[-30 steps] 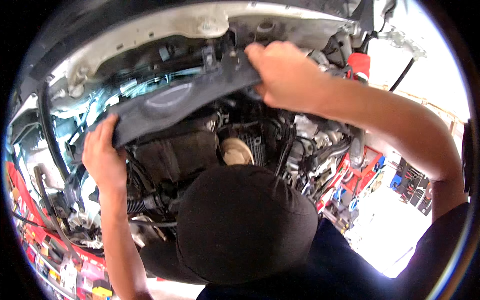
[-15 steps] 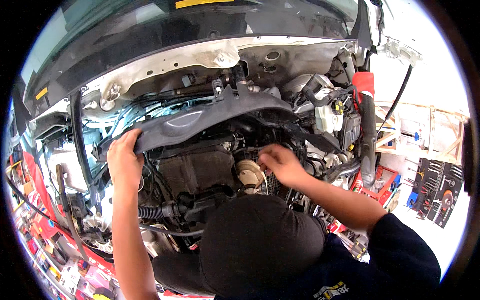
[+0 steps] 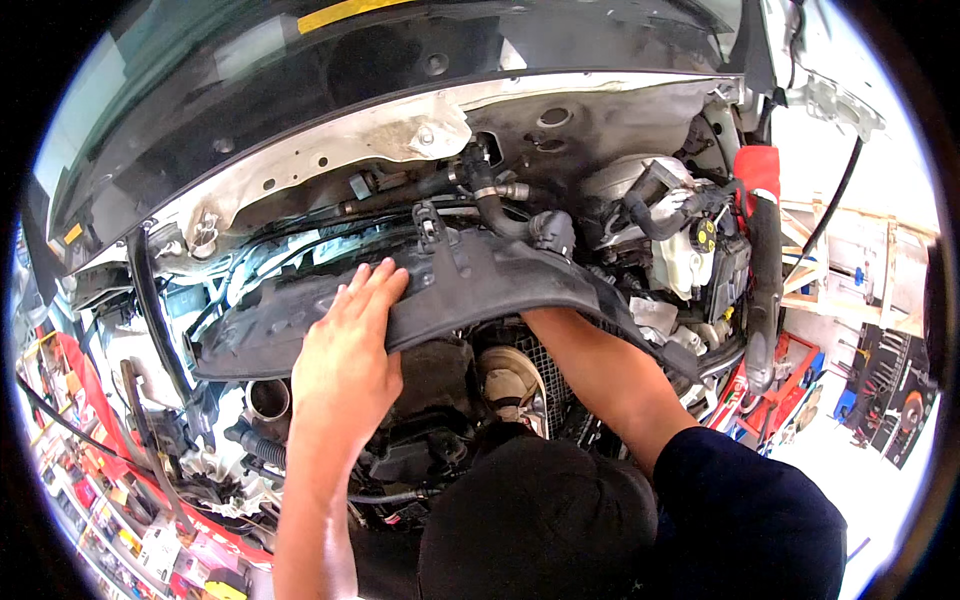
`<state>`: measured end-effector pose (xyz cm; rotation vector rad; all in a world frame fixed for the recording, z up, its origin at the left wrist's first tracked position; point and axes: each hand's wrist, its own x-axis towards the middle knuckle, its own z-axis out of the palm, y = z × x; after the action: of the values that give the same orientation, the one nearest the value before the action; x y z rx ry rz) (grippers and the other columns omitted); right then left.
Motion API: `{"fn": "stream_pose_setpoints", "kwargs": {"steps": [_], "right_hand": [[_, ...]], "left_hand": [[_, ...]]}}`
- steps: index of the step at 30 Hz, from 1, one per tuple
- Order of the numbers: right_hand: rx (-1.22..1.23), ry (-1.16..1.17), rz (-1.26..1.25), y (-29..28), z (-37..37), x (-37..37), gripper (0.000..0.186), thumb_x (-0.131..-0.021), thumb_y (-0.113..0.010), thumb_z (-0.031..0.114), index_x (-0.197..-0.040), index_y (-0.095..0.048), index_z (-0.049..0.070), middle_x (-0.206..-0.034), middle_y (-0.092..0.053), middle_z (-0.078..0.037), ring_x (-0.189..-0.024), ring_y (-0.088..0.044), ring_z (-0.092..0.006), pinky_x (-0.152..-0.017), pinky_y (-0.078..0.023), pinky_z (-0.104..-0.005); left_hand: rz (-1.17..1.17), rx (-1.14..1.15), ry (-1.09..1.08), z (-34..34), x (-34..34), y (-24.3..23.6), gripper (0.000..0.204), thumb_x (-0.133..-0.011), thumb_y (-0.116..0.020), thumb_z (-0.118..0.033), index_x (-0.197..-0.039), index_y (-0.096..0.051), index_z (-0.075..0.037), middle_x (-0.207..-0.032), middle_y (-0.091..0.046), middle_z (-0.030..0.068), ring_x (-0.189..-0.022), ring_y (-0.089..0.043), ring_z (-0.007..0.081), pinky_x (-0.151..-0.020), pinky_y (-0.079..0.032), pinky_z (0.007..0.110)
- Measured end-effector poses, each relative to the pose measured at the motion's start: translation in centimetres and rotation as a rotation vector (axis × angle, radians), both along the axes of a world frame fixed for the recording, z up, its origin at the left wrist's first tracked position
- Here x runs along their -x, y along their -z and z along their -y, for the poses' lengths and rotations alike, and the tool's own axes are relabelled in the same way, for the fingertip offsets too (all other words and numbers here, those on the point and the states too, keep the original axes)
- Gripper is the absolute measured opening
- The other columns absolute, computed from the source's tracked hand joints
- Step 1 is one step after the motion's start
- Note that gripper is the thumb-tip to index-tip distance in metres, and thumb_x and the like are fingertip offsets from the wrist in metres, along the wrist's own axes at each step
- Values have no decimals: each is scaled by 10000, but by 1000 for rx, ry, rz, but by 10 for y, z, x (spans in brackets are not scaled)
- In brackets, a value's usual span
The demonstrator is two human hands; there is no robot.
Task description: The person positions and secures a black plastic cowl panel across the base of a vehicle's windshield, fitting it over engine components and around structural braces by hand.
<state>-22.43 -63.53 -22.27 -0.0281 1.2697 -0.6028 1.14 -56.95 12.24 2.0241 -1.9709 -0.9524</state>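
A long, curved black plastic cover panel [image 3: 480, 280] lies across the engine bay, tilted, with an upright bracket on its far side. My left hand [image 3: 350, 350] grips its near edge left of the middle, fingers laid over the top and the thumb low by the edge. Under the panel's right half reaches my right forearm [image 3: 610, 370]; the hand itself is hidden below, so its fingers and anything in them do not show. Just nearer than the panel sits a round tan metal part [image 3: 508, 380] beside a dark mesh shield [image 3: 548, 375].
Above hangs the dark windscreen [image 3: 380, 80] over a pale metal cowl [image 3: 400, 135]. A white fluid reservoir [image 3: 685, 262] with a black-and-yellow cap stands at right. An open pipe end [image 3: 268, 398] and a ribbed hose [image 3: 255, 445] lie at left. Tools hang on a dark board [image 3: 885, 385] far right.
The panel has tipped and come nearer, showing more of its top. My left hand has shifted right along it. My right hand has gone from above the mesh to underneath the panel.
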Motion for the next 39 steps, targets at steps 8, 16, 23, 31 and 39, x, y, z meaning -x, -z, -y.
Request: {"fn": "stream_pose_setpoints", "kwargs": {"steps": [8,16,23,31,39], "right_hand": [[-32,-3,-2,2,-7,15,346,-966,-521,327,-1227,-540,101,-1136,-615,-73,-955,-587,-199,-830,-471,-330],[-31,-44,-27,-39,-21,58,410,-958,-515,370,-1260,-529,92,-1170,-608,-79,-1032,-568,-212,-902,-448,-352],[-93,-65,-88,-130,-69,145,467,-952,-510,408,-1288,-519,85,-1199,-603,-84,-1099,-552,-223,-964,-428,-371],[-527,-177,-122,-209,31,143,510,-969,-496,431,-1274,-521,23,-1254,-602,-122,-1121,-563,-256,-977,-440,-366],[-515,-675,-415,-205,50,87,527,-953,-548,419,-1149,-588,-69,-1106,-647,-180,-971,-635,-268,-864,-500,-442]], "left_hand": [[75,53,-48,9,18,12,651,-638,-662,40,-1268,-516,-39,-1378,-513,119,-1293,-472,296,-1085,-398,383],[12,-31,171,24,-13,-2,690,-654,-678,-22,-1318,-491,-64,-1406,-501,63,-1301,-473,263,-1029,-456,346],[-27,-50,153,22,-17,-7,807,-495,-661,21,-1284,-515,-65,-1413,-501,67,-1299,-481,263,-893,-512,383],[-71,-7,102,19,-12,-13,787,-564,-551,91,-1331,-515,-80,-1402,-509,75,-1318,-453,259,-1014,-442,367],[-46,-8,101,21,-11,-11,806,-536,-582,112,-1310,-537,-110,-1394,-520,45,-1307,-470,240,-888,-510,349]]}}
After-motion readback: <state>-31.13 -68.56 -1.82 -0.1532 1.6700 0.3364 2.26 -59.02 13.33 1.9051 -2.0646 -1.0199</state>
